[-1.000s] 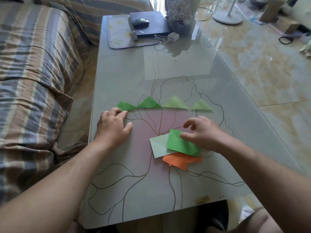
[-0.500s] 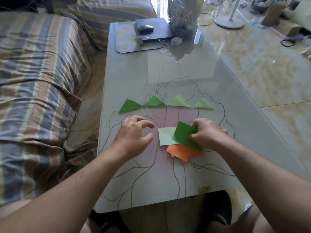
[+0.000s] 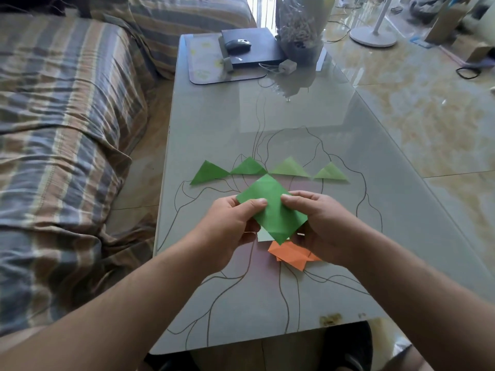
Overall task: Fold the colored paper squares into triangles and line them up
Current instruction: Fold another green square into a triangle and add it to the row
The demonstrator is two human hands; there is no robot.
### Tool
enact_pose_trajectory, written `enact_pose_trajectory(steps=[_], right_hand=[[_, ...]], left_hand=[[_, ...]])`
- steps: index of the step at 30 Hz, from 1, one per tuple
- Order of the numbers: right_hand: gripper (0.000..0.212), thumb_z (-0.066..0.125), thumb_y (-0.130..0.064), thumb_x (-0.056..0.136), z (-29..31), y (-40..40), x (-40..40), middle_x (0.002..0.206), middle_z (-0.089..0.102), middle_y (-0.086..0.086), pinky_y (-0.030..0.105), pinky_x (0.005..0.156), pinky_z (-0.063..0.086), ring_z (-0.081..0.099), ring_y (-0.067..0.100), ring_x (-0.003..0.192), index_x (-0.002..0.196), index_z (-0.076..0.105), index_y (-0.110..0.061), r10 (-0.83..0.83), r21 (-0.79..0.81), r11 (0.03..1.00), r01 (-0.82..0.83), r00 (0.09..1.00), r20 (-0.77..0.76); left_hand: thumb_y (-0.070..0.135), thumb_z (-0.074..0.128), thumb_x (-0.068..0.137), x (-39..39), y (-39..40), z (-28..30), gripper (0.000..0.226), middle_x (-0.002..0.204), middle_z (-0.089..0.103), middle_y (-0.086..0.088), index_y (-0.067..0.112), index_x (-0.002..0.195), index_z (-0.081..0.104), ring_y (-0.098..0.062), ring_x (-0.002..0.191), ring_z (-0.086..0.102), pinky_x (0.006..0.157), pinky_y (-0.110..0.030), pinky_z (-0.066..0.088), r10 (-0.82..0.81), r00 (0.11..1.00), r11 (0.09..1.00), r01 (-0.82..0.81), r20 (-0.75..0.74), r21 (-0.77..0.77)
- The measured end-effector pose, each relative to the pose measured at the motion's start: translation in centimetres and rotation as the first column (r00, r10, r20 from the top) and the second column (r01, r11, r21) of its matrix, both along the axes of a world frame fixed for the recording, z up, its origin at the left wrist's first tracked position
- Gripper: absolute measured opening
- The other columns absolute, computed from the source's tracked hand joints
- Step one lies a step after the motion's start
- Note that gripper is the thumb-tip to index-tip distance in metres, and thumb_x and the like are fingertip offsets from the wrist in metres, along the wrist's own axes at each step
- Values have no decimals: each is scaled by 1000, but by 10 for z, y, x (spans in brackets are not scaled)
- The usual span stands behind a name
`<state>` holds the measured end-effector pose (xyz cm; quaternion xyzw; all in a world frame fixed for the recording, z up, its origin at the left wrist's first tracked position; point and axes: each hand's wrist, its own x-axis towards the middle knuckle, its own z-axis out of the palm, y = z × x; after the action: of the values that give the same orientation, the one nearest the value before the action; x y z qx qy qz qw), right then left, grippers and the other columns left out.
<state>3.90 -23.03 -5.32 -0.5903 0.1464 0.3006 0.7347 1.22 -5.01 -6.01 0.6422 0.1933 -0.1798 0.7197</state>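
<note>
In the centre of the frame, both hands hold one green paper square (image 3: 272, 208) above the glass surface (image 3: 294, 129), turned like a diamond with one corner pointing up. The left hand (image 3: 235, 220) pinches its left corner with the thumb on top, and the right hand (image 3: 318, 220) pinches its right side in the same way. Just above the square, four green triangles lie in a row on the surface: a dark one (image 3: 208, 173) on the left, a second dark one (image 3: 249, 166), then a lighter one (image 3: 289, 167) and a small light one (image 3: 330, 172) on the right. Below the hands, some orange paper (image 3: 293, 255) lies on the surface, and a corner of a pale sheet (image 3: 263, 236) shows beside it, partly hidden by the green square. At the upper middle of the frame, a black mouse (image 3: 237, 45) rests on a dark flat device (image 3: 254, 46).
</note>
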Motion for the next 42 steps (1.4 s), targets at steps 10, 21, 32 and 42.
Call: enact_pose_trajectory(steps=[10, 21, 32, 42], right_hand=[[12, 64, -13, 98, -5, -5, 25, 79, 67, 6, 27, 53, 42, 54, 19, 60, 93, 75, -14, -15, -31, 999, 15, 1000, -3], [12, 71, -10, 93, -7, -10, 37, 74, 68, 0, 27, 63, 43, 57, 15, 65, 86, 76, -19, 97, -257, 964, -64, 988, 119], [41, 77, -6, 87, -12, -13, 33, 66, 57, -9, 24, 61, 45, 51, 11, 62, 102, 78, -44, 286, -441, 894, 80, 656, 699], [48, 85, 1, 78, -8, -12, 23, 94, 78, -14, 30, 80, 59, 76, 17, 92, 92, 80, -44, 289, -372, 928, 7, 619, 731]], left_hand=[[18, 60, 102, 13, 6, 7, 31, 53, 29, 3, 21, 73, 48, -14, 49, 24, 57, -30, 30, 71, 992, 991, -83, -104, -108], [15, 63, 100, 27, 11, -5, 13, 51, 38, -1, 8, 89, 62, -16, 47, 28, 55, -31, 26, 35, 999, 999, -34, -17, 40], [-13, 61, 79, 20, 18, 1, 49, 110, 79, 2, 18, 115, 74, -17, 107, 74, 89, -23, 57, -143, 867, 978, 49, 477, 205], [13, 72, 94, 28, 24, 6, 25, 103, 78, -4, 14, 120, 73, -18, 91, 72, 76, -25, 57, -143, 904, 990, 138, 403, 43]])
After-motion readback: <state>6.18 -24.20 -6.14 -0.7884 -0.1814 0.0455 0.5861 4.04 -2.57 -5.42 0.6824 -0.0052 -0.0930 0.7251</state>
